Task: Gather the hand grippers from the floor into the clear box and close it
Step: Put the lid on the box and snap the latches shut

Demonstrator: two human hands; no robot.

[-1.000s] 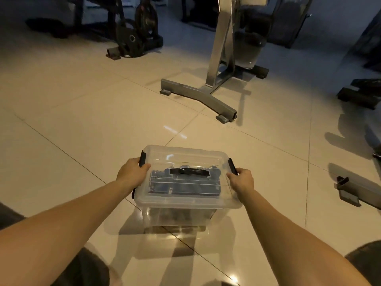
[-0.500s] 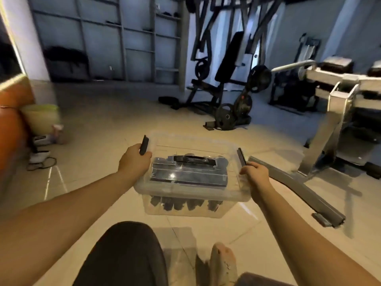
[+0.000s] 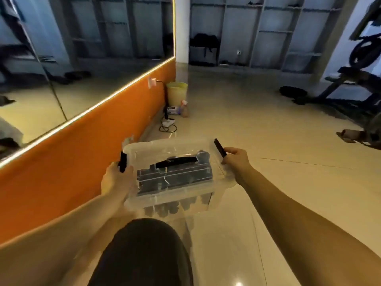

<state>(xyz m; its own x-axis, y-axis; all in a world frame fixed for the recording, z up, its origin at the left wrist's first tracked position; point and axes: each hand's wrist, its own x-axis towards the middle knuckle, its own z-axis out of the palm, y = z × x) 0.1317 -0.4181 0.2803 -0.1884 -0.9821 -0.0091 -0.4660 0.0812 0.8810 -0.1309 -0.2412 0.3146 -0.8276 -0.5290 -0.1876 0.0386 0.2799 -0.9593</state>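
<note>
The clear box [image 3: 144, 152] is lifted off the floor, held in front of me above my knee. Its clear lid is on, with a black carry handle [image 3: 176, 161] on top. Dark hand grippers [image 3: 167, 209] show through the box's wall. My left hand [image 3: 115, 180] grips the box's left end by the black latch [image 3: 123, 162], which stands up. My right hand [image 3: 237, 159] grips the right end by the other raised black latch [image 3: 219, 147].
An orange wall [image 3: 82, 162] with a lit mirror above runs close along my left. A yellow bin [image 3: 177, 91], a spray bottle and a power strip with cable [image 3: 168, 123] sit at the wall's far end. Gym equipment [image 3: 350, 87] stands at the right. My dark-clad knee [image 3: 144, 250] is below the box.
The box has come up off the floor in both hands. My view has swung left, from the gym machines to the orange wall and mirror.
</note>
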